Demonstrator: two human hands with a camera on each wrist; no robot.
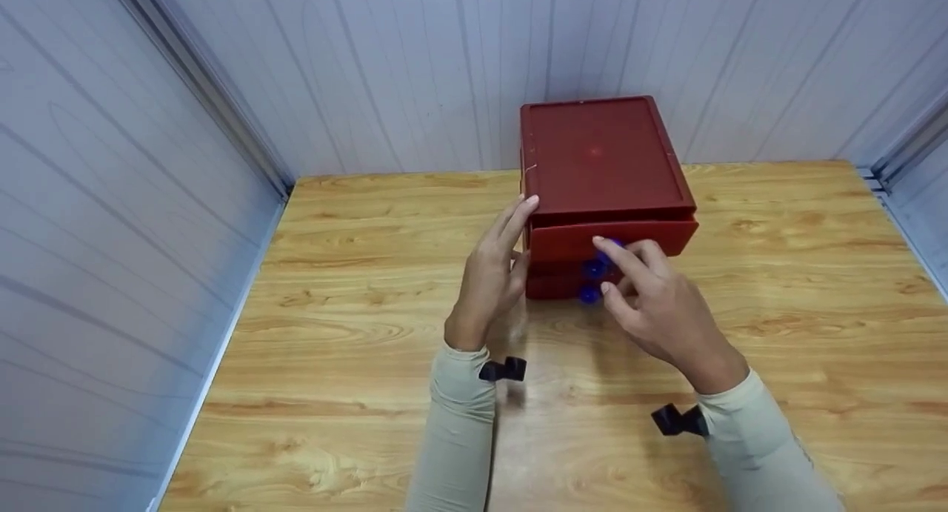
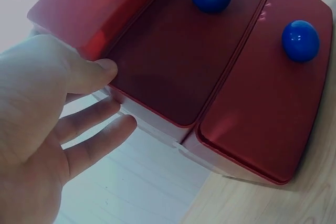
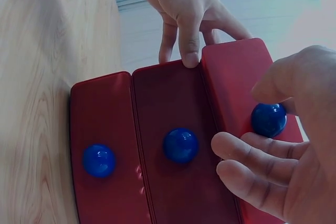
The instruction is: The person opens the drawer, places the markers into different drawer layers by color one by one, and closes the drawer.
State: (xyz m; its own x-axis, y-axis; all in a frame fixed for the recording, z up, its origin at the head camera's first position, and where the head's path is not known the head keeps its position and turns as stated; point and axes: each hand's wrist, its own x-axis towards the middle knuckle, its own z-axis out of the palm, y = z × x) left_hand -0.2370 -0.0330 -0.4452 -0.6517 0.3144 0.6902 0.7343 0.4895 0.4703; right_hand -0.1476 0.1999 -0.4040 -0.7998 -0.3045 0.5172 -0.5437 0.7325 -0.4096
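A red drawer cabinet (image 1: pixel 600 156) stands on the table, with three drawers and round blue knobs on their fronts. Its top drawer (image 1: pixel 563 238) juts out slightly past the ones below. My right hand (image 1: pixel 663 312) is at that drawer's front, pinching the blue knob (image 3: pixel 269 120) between thumb and fingers. With fairly straight fingers, my left hand (image 1: pixel 489 271) rests against the cabinet's left side; its thumb touches the edge of the middle drawer (image 2: pixel 168 66). The middle knob (image 3: pixel 180 145) and bottom knob (image 3: pixel 98 160) are untouched.
The cabinet is on a wood-grain table (image 1: pixel 333 327), close to a white back panel (image 1: pixel 392 75). Another pale panel (image 1: pixel 111 238) borders the left side. Small black mounts (image 1: pixel 503 369) are strapped at both wrists.
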